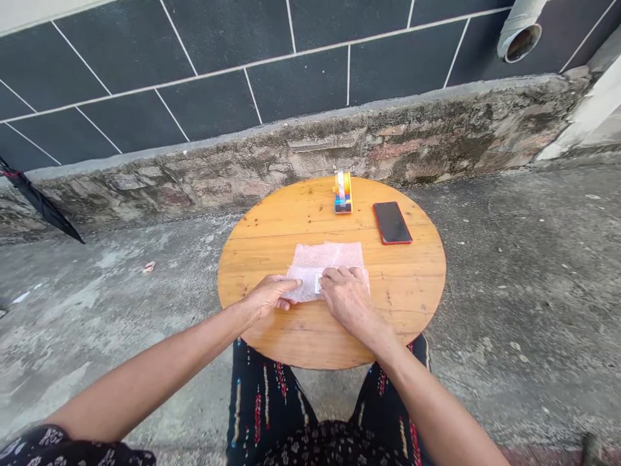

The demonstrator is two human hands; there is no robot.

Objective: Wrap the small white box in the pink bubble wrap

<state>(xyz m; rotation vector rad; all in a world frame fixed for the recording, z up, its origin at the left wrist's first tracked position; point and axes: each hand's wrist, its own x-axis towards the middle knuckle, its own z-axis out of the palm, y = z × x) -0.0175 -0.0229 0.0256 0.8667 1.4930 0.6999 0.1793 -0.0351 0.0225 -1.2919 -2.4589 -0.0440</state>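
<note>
A sheet of pinkish, see-through bubble wrap (330, 254) lies on the round wooden table (262, 233), its near part folded over. My left hand (268, 292) pinches the left end of the fold, thumb on top and fingers underneath. Over the right part of the fold is my right hand (348, 294), its fingers bent and close together, gripping the wrap from above. A small white piece (318, 283) shows at the fold beside my right fingertips; what it is I cannot make out.
A yellow and blue tape dispenser (343, 193) stands at the table's far edge. To its right lies a phone (392, 222) with a red case. Beyond is a stone-based tiled wall (301, 77) with a pipe (520, 39); a black umbrella (41, 204) leans at left.
</note>
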